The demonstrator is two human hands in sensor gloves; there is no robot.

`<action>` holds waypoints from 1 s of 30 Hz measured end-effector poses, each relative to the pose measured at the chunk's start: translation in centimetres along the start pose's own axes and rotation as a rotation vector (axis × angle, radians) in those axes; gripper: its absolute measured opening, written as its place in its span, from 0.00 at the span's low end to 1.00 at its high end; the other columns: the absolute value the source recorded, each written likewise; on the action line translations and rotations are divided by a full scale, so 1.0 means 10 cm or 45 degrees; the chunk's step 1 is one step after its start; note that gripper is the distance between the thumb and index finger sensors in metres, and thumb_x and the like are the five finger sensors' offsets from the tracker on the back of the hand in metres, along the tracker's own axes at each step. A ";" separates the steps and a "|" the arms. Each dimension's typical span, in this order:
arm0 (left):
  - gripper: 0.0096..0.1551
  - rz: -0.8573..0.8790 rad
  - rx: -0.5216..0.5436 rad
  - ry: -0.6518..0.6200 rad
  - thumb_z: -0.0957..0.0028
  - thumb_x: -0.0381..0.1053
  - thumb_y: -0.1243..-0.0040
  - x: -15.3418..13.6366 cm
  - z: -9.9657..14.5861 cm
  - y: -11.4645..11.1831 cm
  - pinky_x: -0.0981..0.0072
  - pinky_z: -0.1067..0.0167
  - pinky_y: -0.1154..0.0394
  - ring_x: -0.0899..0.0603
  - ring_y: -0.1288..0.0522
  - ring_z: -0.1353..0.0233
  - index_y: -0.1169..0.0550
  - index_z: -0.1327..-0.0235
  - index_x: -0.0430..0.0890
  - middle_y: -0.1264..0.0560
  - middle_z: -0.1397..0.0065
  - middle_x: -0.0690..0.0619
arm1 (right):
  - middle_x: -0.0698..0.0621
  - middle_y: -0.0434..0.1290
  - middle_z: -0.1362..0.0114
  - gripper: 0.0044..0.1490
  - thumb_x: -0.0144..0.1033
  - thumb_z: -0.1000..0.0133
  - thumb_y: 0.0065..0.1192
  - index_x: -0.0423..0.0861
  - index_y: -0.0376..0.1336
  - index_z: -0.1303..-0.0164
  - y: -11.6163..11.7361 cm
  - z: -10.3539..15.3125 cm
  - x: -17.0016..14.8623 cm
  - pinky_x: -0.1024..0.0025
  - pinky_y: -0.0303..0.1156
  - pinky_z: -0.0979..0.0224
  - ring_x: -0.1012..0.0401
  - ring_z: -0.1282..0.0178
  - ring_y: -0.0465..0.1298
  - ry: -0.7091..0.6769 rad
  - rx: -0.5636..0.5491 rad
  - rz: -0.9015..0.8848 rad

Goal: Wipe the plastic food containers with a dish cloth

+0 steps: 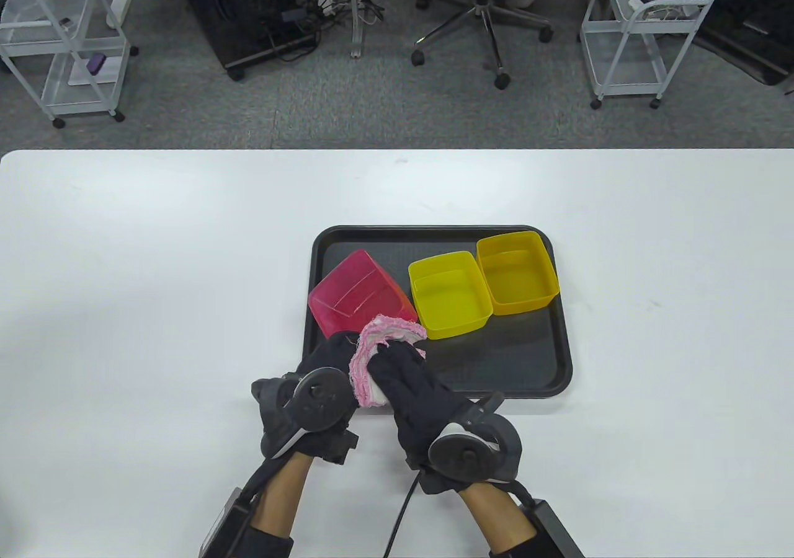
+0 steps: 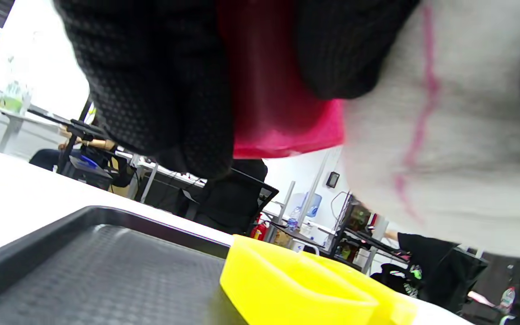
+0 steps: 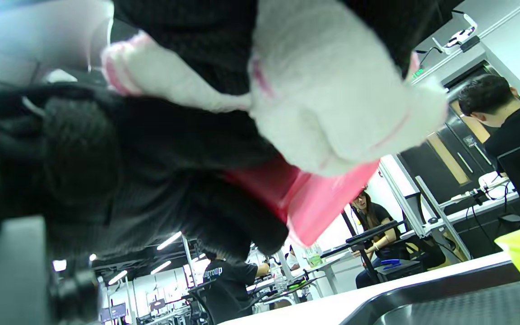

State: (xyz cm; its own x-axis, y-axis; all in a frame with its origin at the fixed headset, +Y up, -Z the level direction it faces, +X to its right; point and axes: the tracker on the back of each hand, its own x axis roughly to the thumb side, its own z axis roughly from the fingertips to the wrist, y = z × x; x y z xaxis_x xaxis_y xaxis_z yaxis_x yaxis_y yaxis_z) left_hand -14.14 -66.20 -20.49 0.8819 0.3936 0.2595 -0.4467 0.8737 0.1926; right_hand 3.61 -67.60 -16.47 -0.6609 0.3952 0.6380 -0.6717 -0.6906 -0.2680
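Observation:
A pink-red plastic container (image 1: 358, 294) is held tilted above the left part of the black tray (image 1: 527, 366). My left hand (image 1: 332, 350) grips its near edge; the container also shows in the left wrist view (image 2: 282, 122) between my gloved fingers (image 2: 160, 81). My right hand (image 1: 403, 375) holds a white dish cloth with pink trim (image 1: 378, 350) against the container's near side; the cloth (image 3: 332, 99) and the container (image 3: 314, 194) also show in the right wrist view. Two yellow containers (image 1: 450, 294) (image 1: 518, 273) stand open on the tray.
The tray lies on a white table (image 1: 155, 273). The near yellow container (image 2: 305, 289) stands just right of the pink one. Beyond the table's far edge are an office chair (image 1: 484, 0) and white wire carts (image 1: 56, 43).

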 end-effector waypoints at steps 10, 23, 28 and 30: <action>0.20 0.085 -0.036 -0.033 0.43 0.57 0.41 0.03 0.02 0.00 0.54 0.41 0.13 0.40 0.11 0.44 0.16 0.45 0.49 0.19 0.36 0.55 | 0.43 0.61 0.24 0.30 0.23 0.48 0.64 0.49 0.61 0.35 -0.01 0.05 -0.11 0.48 0.73 0.33 0.43 0.27 0.64 0.102 -0.035 -0.124; 0.20 0.086 0.008 -0.134 0.45 0.60 0.40 0.14 0.07 0.04 0.55 0.50 0.10 0.41 0.09 0.52 0.14 0.53 0.49 0.16 0.43 0.56 | 0.45 0.57 0.21 0.31 0.20 0.48 0.62 0.49 0.60 0.34 -0.17 0.06 -0.37 0.46 0.69 0.30 0.42 0.24 0.58 0.348 -0.215 -0.284; 0.20 -0.048 0.057 -0.248 0.47 0.64 0.39 0.18 0.10 0.06 0.55 0.53 0.10 0.42 0.09 0.55 0.13 0.60 0.51 0.15 0.47 0.57 | 0.44 0.63 0.23 0.31 0.18 0.48 0.60 0.48 0.61 0.34 -0.26 0.07 -0.64 0.44 0.71 0.32 0.39 0.26 0.65 0.444 -0.210 -0.531; 0.20 -0.051 0.048 -0.309 0.48 0.65 0.38 0.19 0.10 0.06 0.55 0.52 0.11 0.42 0.09 0.55 0.12 0.62 0.51 0.14 0.48 0.58 | 0.44 0.64 0.23 0.30 0.17 0.48 0.60 0.48 0.62 0.34 -0.28 0.08 -0.74 0.42 0.70 0.33 0.39 0.26 0.66 0.478 -0.183 -0.646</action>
State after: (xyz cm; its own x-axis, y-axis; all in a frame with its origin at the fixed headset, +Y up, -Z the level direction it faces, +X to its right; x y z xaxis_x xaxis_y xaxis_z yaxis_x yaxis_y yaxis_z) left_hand -12.91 -65.19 -18.91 0.8388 0.2752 0.4697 -0.4217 0.8741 0.2410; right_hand 10.71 -69.07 -19.87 -0.3039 0.8544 0.4215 -0.9523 -0.2844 -0.1102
